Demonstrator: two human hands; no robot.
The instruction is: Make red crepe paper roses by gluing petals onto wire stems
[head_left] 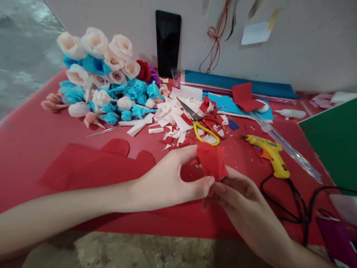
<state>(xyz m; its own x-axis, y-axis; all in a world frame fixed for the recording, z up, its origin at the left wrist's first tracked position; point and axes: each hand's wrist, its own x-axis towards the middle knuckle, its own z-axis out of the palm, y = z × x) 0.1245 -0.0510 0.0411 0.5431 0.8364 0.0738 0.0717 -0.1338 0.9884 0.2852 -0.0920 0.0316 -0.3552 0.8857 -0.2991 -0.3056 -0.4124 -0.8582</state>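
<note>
A small red crepe paper flower, curled into a cup shape, is held up over the front of the red table. My left hand pinches its base with the thumb, while the other fingers curve behind its upper side. From the right, my right hand grips the same base between thumb and fingers; its remaining fingers are partly hidden. Cut red paper with rounded ends lies left of the hands, partly under my left wrist. Just beyond the flower are scissors with one yellow and one red handle.
Many paper flowers are heaped at the back left. White and red scraps surround the scissors. A yellow glue gun with a black cord rests at right. A dark phone leans on the wall. A green board stands far right.
</note>
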